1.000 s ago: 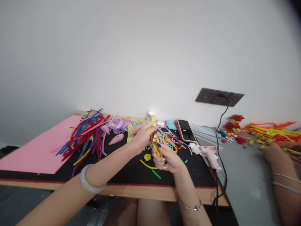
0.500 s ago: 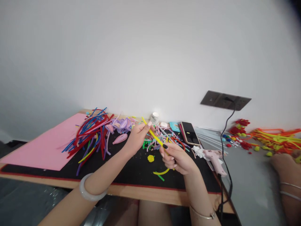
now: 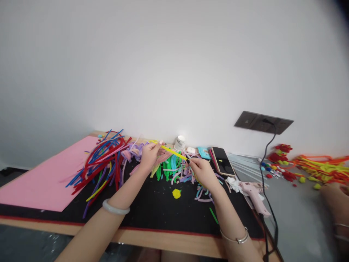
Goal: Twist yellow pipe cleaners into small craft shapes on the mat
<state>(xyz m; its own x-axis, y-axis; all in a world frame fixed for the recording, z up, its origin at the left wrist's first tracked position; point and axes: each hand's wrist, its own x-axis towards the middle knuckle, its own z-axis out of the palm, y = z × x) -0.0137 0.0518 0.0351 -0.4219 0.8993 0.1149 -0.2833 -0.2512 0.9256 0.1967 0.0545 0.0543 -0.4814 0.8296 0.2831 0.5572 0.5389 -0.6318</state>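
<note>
A yellow pipe cleaner (image 3: 175, 152) is stretched between my two hands above the black mat (image 3: 152, 214). My left hand (image 3: 150, 154) pinches its left end, with the wrist wearing a pale bangle. Fingers of my right hand (image 3: 200, 171) are closed on the other end, partly hidden behind them. Below, a small yellow coil (image 3: 176, 193) lies on the mat. Green, pink and blue pipe cleaner pieces (image 3: 170, 169) are heaped just behind my hands, and a short green piece (image 3: 214, 215) rests near my right forearm.
Long red and blue pipe cleaners (image 3: 103, 156) and a pink sheet (image 3: 49, 174) are at left. A white cup (image 3: 180, 143), a phone (image 3: 223, 161) and a pink glue gun (image 3: 255, 198) with its cable stand right. Another person's hand (image 3: 335, 200) is at far right.
My hands have moved apart, the left one leftward, and the yellow pipe cleaner is now pulled out flatter between them. The camera view has shifted slightly.
</note>
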